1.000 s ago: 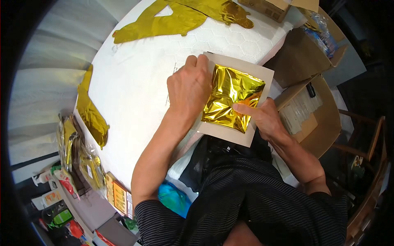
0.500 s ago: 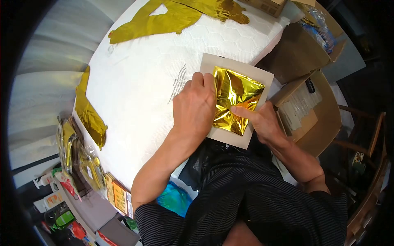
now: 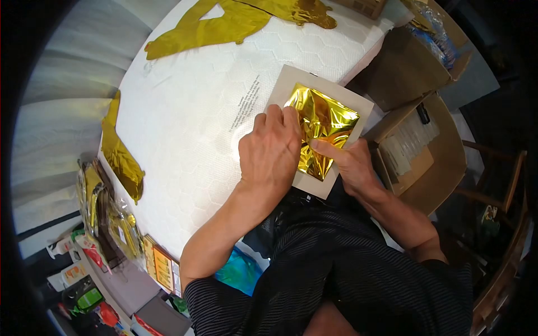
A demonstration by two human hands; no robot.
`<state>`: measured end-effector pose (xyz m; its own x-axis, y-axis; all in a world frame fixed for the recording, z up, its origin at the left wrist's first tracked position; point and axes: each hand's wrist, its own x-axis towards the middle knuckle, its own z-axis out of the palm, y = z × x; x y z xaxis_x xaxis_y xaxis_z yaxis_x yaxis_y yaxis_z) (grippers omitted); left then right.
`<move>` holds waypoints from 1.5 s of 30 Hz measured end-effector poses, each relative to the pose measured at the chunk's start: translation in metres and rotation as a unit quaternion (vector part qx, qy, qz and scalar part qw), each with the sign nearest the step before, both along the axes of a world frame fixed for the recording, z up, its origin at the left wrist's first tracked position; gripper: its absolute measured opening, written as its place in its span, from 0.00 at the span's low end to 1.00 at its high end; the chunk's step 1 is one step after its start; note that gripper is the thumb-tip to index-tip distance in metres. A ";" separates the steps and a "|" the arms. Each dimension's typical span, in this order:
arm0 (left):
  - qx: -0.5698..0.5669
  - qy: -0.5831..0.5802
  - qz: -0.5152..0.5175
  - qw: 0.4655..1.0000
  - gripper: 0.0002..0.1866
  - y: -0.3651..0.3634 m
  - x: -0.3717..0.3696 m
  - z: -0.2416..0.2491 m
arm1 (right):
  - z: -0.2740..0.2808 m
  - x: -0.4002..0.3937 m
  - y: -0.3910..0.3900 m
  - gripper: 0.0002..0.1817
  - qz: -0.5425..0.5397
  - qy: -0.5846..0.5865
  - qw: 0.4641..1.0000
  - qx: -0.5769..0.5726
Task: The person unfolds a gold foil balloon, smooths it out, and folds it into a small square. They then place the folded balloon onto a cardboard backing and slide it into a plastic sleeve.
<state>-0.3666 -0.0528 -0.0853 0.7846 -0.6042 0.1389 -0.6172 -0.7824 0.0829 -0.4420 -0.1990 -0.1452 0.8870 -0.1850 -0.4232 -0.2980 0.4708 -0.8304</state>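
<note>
A folded gold foil balloon (image 3: 329, 115) lies on a grey-beige card (image 3: 358, 101), its shiny surface creased. My left hand (image 3: 270, 143) is closed at the left edge of the foil, with the fingertips hidden behind the knuckles. My right hand (image 3: 354, 165) grips the card and foil at the lower right. Its thumb presses on the middle of the foil, and the other fingers are mostly out of sight beneath the card. The card is held tilted in front of my body, over the edge of the white quilted surface (image 3: 190, 117).
Flat gold foil balloons (image 3: 218, 33) lie at the far edge, and another gold piece (image 3: 120, 151) at the left. An open cardboard box (image 3: 443, 168) holding clear packets stands at right. Packaged gold items (image 3: 128, 229) and a blue shiny bag (image 3: 240, 271) are lower left.
My left hand has shifted slightly right and down over the foil's left edge. The card has turned a little, and the foil's creases have changed under my right thumb.
</note>
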 end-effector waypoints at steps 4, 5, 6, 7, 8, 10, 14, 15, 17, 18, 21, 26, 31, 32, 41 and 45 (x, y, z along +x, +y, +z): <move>-0.021 -0.046 -0.031 0.998 0.10 0.001 0.005 -0.006 | -0.003 0.002 -0.001 0.23 0.016 -0.014 1.000 0.016; -0.028 -0.053 -0.045 0.997 0.14 0.002 0.006 -0.008 | -0.002 0.003 -0.004 0.23 0.015 -0.013 1.000 0.016; -0.028 -0.052 -0.046 0.997 0.14 0.004 0.007 -0.010 | 0.002 0.004 -0.009 0.24 0.042 0.000 0.999 0.017; -0.027 -0.056 -0.049 0.997 0.17 0.005 0.007 -0.011 | 0.004 0.003 -0.013 0.25 0.069 0.013 0.997 0.018; -0.025 -0.059 -0.052 0.997 0.20 0.006 0.008 -0.012 | 0.004 0.001 -0.015 0.23 0.063 0.014 0.998 0.009; -0.034 -0.053 -0.053 0.997 0.20 0.008 0.008 -0.012 | -0.004 -0.003 -0.029 0.21 0.076 0.039 0.996 -0.005; -0.049 -0.035 -0.049 0.997 0.20 0.010 0.009 -0.011 | -0.005 -0.013 -0.043 0.16 0.092 0.055 0.992 -0.064; -0.049 -0.034 -0.050 0.997 0.20 0.010 0.009 -0.011 | -0.007 -0.015 -0.047 0.17 0.109 0.046 0.989 -0.084; -0.054 -0.022 -0.055 0.997 0.20 0.011 0.011 -0.009 | -0.010 -0.016 -0.050 0.18 0.127 0.034 0.986 -0.100; -0.053 -0.023 -0.055 0.997 0.20 0.010 0.011 -0.007 | -0.011 -0.016 -0.050 0.20 0.147 0.021 0.982 -0.116; -0.031 0.000 -0.036 0.999 0.19 0.007 0.011 -0.002 | -0.007 -0.016 -0.047 0.20 0.154 -0.005 0.980 -0.123; -0.024 -0.049 -0.034 0.998 0.17 0.002 0.014 -0.007 | -0.005 -0.014 -0.036 0.23 0.143 -0.007 0.983 -0.112; -0.024 -0.043 -0.068 0.996 0.17 0.002 0.009 -0.003 | -0.005 -0.016 -0.036 0.17 0.145 0.012 0.983 -0.111; -0.028 -0.043 -0.070 0.996 0.16 0.002 0.007 -0.003 | -0.005 -0.017 -0.035 0.17 0.144 0.009 0.984 -0.104; 0.007 -0.017 -0.005 1.000 0.10 0.015 -0.006 0.007 | -0.007 -0.021 -0.026 0.16 0.091 0.010 0.993 -0.072; 0.004 -0.003 -0.006 1.000 0.09 0.017 -0.007 0.006 | -0.009 -0.019 -0.021 0.17 0.089 0.009 0.994 -0.055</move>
